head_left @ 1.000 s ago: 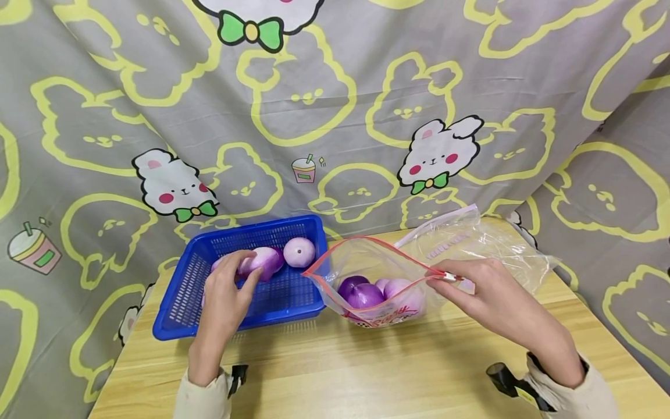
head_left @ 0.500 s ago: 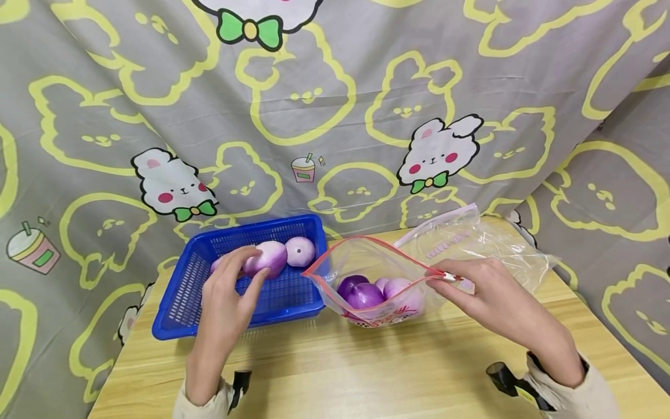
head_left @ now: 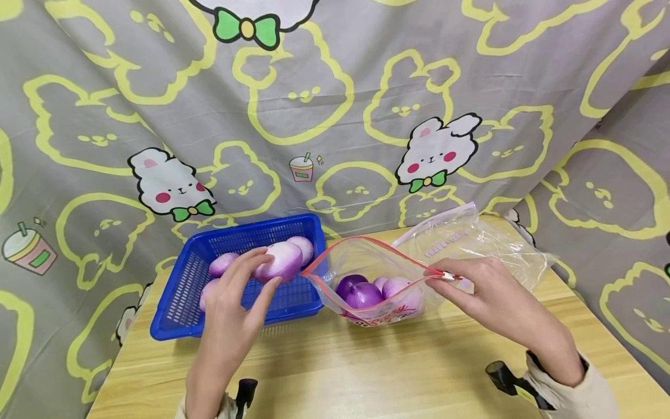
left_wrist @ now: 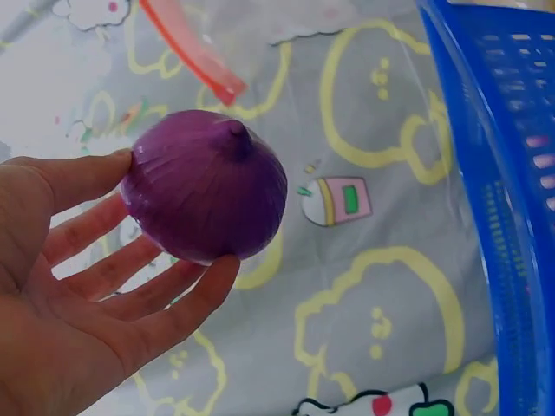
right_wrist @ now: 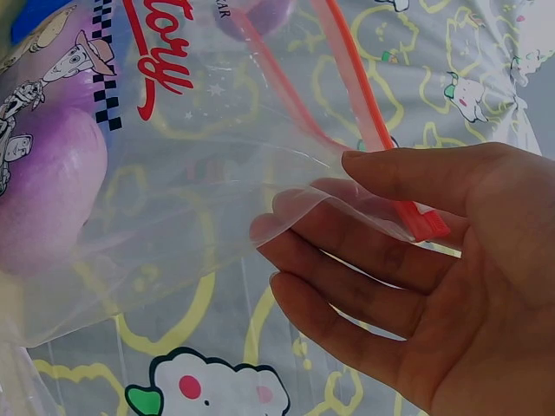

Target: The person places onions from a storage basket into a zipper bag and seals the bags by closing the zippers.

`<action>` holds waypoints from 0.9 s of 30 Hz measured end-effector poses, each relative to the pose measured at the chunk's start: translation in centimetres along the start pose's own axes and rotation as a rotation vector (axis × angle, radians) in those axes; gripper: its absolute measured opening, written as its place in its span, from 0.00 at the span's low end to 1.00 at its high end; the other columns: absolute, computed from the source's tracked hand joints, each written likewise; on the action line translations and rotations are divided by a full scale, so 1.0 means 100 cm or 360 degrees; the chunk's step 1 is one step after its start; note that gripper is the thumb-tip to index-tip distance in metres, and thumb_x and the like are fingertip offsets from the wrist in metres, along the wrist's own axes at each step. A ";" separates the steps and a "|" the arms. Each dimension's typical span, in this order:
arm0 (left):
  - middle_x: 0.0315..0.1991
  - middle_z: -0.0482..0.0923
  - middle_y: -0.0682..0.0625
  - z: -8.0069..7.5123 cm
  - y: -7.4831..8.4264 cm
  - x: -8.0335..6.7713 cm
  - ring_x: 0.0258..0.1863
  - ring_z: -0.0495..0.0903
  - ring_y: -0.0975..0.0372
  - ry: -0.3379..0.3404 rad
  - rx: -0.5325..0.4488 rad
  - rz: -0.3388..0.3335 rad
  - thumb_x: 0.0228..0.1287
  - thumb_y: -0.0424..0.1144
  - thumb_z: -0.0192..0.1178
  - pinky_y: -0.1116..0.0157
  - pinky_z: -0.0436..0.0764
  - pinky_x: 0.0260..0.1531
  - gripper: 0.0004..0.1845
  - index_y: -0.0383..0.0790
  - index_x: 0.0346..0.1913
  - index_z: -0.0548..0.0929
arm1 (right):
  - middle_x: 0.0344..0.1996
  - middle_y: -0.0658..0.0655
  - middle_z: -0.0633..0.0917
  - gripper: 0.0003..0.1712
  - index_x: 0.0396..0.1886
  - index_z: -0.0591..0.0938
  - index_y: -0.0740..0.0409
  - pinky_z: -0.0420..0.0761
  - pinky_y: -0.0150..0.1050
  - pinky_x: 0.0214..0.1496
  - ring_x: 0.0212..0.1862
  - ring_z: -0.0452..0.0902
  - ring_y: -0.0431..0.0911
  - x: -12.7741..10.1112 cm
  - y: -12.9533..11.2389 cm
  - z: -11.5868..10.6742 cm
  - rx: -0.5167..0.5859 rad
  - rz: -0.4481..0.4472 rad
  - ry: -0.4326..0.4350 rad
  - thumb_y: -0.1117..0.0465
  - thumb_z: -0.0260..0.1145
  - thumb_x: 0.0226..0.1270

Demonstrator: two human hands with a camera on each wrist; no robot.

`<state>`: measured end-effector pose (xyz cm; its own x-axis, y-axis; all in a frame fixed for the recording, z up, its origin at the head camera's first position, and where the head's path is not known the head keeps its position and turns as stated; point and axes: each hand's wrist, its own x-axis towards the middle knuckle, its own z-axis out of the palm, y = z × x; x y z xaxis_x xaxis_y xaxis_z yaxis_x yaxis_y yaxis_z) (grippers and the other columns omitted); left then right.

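Observation:
My left hand point(head_left: 232, 314) holds a purple onion point(head_left: 282, 262) between thumb and fingers, over the right part of the blue basket point(head_left: 178, 291). In the left wrist view this onion point(left_wrist: 208, 186) shows its pointed tip, clear of the basket wall. My right hand point(head_left: 489, 294) pinches the right corner of a clear zip bag point(head_left: 377, 250) with a red-edged mouth. The bag's mouth gapes, and several purple onions point(head_left: 364, 295) lie inside. The right wrist view shows thumb and fingers on the bag's red zip strip point(right_wrist: 373, 104).
More onions lie in the basket, among them one at its left point(head_left: 222, 263) and one at its back right point(head_left: 302, 249). Another clear plastic bag point(head_left: 502, 250) lies behind my right hand. A patterned cloth point(head_left: 335, 116) hangs behind the wooden table point(head_left: 335, 372).
My left hand has lifted the onion off the others and carried it rightward toward the zip bag, uncovering onions at the basket's left. My right hand keeps its pinch on the bag.

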<state>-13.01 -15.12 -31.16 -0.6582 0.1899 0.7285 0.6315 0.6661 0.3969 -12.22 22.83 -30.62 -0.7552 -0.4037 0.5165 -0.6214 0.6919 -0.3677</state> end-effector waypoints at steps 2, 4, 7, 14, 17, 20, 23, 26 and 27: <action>0.57 0.80 0.44 0.000 0.006 -0.001 0.57 0.79 0.53 0.0008 -0.0041 0.0024 0.56 0.28 0.72 0.75 0.69 0.62 0.19 0.35 0.52 0.82 | 0.36 0.37 0.87 0.10 0.40 0.88 0.44 0.79 0.32 0.38 0.38 0.82 0.34 0.000 0.000 0.000 0.0000 0.0006 -0.0003 0.63 0.73 0.62; 0.58 0.80 0.44 0.000 0.011 -0.001 0.58 0.79 0.52 0.0039 -0.0087 0.0075 0.58 0.30 0.71 0.73 0.69 0.63 0.18 0.36 0.52 0.83 | 0.36 0.37 0.87 0.10 0.40 0.88 0.44 0.79 0.33 0.38 0.38 0.81 0.34 0.000 -0.001 0.000 0.0000 0.0011 -0.0007 0.63 0.72 0.62; 0.57 0.80 0.43 0.002 0.022 0.000 0.58 0.79 0.51 0.0071 -0.0169 0.0170 0.67 0.39 0.66 0.70 0.70 0.64 0.15 0.35 0.51 0.83 | 0.36 0.37 0.86 0.10 0.40 0.88 0.44 0.79 0.32 0.38 0.38 0.81 0.34 0.000 -0.001 0.000 0.0001 0.0010 -0.0008 0.63 0.72 0.62; 0.53 0.80 0.36 0.012 0.052 0.002 0.55 0.80 0.48 0.0121 -0.0361 0.0474 0.73 0.43 0.59 0.67 0.73 0.62 0.16 0.30 0.48 0.83 | 0.36 0.37 0.86 0.10 0.40 0.88 0.43 0.77 0.29 0.40 0.39 0.81 0.33 0.000 -0.002 0.000 0.0002 0.0003 -0.0004 0.63 0.72 0.62; 0.54 0.79 0.35 0.020 0.060 0.000 0.57 0.79 0.47 0.0070 -0.0434 0.0573 0.72 0.40 0.59 0.65 0.73 0.62 0.14 0.30 0.48 0.82 | 0.36 0.37 0.86 0.10 0.40 0.88 0.43 0.78 0.31 0.39 0.38 0.81 0.33 -0.001 -0.001 0.000 -0.0002 0.0001 0.0000 0.63 0.72 0.62; 0.56 0.78 0.37 0.029 0.064 -0.002 0.58 0.78 0.47 -0.0034 -0.0447 0.0604 0.73 0.39 0.58 0.63 0.72 0.63 0.13 0.31 0.50 0.82 | 0.35 0.36 0.86 0.10 0.40 0.88 0.43 0.79 0.32 0.38 0.37 0.80 0.32 -0.001 -0.002 0.000 0.0010 -0.0008 -0.0005 0.63 0.72 0.62; 0.58 0.77 0.39 0.036 0.063 -0.007 0.60 0.77 0.48 -0.0164 -0.0403 0.0578 0.74 0.39 0.56 0.63 0.71 0.65 0.13 0.34 0.52 0.81 | 0.35 0.35 0.85 0.11 0.40 0.87 0.42 0.77 0.28 0.39 0.37 0.80 0.31 -0.001 -0.002 0.000 0.0028 -0.0022 -0.0015 0.63 0.72 0.62; 0.62 0.76 0.42 0.040 0.060 -0.011 0.63 0.75 0.50 -0.0293 -0.0328 0.0525 0.74 0.39 0.56 0.63 0.69 0.66 0.14 0.38 0.56 0.80 | 0.35 0.34 0.85 0.11 0.39 0.87 0.41 0.77 0.27 0.40 0.37 0.80 0.31 -0.001 -0.002 0.000 0.0028 -0.0035 -0.0019 0.63 0.72 0.62; 0.63 0.75 0.43 0.041 0.059 -0.013 0.63 0.74 0.51 -0.0328 -0.0296 0.0508 0.75 0.40 0.56 0.63 0.69 0.66 0.14 0.39 0.58 0.80 | 0.35 0.34 0.85 0.11 0.39 0.87 0.41 0.77 0.28 0.40 0.38 0.80 0.32 -0.001 -0.002 0.000 0.0023 -0.0035 -0.0019 0.63 0.72 0.62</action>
<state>-10.10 -8.47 -31.98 -0.4736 0.5187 0.7118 0.8679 0.4124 0.2769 -12.03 22.75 -30.56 -0.7437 -0.4259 0.5153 -0.6407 0.6742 -0.3675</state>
